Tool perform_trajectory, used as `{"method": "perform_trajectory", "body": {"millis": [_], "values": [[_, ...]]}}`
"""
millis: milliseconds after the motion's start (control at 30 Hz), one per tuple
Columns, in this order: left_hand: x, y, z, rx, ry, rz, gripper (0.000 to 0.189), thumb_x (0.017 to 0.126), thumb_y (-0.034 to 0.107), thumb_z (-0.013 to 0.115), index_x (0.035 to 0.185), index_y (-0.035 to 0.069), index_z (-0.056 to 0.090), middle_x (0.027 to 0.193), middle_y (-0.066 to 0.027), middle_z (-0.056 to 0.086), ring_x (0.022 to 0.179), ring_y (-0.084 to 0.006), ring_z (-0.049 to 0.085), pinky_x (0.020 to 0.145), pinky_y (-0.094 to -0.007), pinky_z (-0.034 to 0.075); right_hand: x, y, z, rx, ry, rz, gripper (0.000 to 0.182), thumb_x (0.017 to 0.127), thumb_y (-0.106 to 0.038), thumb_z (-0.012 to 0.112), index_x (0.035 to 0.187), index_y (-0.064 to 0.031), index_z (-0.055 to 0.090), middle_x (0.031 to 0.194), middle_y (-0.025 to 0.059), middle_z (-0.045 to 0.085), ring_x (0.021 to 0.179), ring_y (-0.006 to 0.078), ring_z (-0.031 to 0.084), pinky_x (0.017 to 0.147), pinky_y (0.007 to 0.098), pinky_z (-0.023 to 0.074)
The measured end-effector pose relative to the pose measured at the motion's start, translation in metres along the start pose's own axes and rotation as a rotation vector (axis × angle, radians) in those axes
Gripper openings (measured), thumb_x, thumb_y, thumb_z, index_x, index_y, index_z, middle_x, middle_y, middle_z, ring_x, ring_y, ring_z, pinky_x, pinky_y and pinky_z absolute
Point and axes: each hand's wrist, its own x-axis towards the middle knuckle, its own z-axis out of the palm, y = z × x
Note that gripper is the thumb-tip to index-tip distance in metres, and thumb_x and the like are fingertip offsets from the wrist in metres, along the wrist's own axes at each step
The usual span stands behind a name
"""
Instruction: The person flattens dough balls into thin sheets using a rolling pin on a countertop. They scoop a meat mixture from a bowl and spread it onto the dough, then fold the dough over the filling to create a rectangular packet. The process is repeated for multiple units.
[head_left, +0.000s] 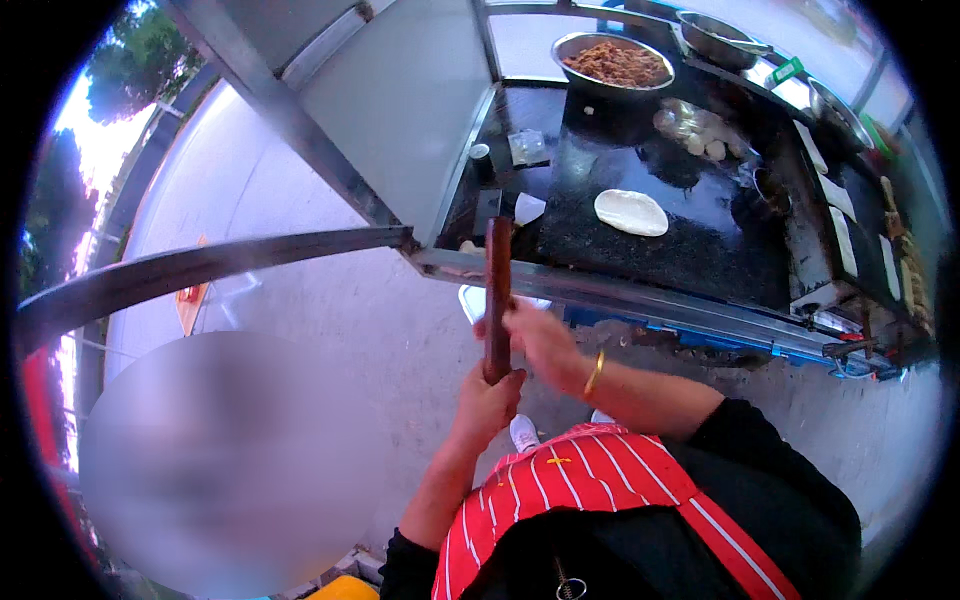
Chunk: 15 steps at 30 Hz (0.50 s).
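Observation:
A dark brown wooden rolling pin (498, 292) stands nearly upright in front of me, just outside the counter's front rail. My left hand (487, 397) is closed around its lower end. Higher up, my right hand (544, 337), with a gold bracelet at the wrist, wraps the pin from the right; a fingertip shows on the pin's left side. Past the rail, a flattened oval of dough (631, 213) lies on the dark, shiny worktop (675, 262). Left of the dough is a white scraper-like piece (529, 208), partly beside the pin's top.
A metal bowl of reddish-brown filling (619, 66) stands at the back. Dough balls (705, 146) lie under clear plastic. Flat pale pieces (841, 240) line the raised right side. A metal frame bar (225, 259) crosses at left. Blurring hides a large area at lower left.

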Motion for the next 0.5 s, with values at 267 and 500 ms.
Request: {"method": "perform_trajectory", "body": {"millis": [267, 500], "values": [[0.012, 0.002, 0.017, 0.166, -0.019, 0.344, 0.024, 0.088, 0.011, 0.061, 0.108, 0.0, 0.055, 0.076, -0.0039, 0.061, 0.061, -0.0128, 0.057, 0.053, -0.0285, 0.045, 0.013, 0.003, -0.021, -0.134, 0.094, -0.157, 0.022, 0.096, -0.018, 0.05, 0.111, -0.0043, 0.057, 0.098, 0.0074, 0.059, 0.096, 0.0174, 0.056, 0.09, 0.0349, 0.0446], [0.006, -0.008, 0.054, 0.437, 0.055, 0.389, 0.03, 0.084, 0.008, 0.064, 0.112, -0.001, 0.055, 0.08, -0.0032, 0.061, 0.063, -0.0126, 0.058, 0.054, -0.0289, 0.046, -0.006, -0.034, -0.031, 0.158, 0.28, -0.203, 0.02, 0.088, -0.016, 0.055, 0.1, -0.0014, 0.049, 0.084, 0.0072, 0.056, 0.081, 0.017, 0.054, 0.07, 0.0326, 0.0449]]}}
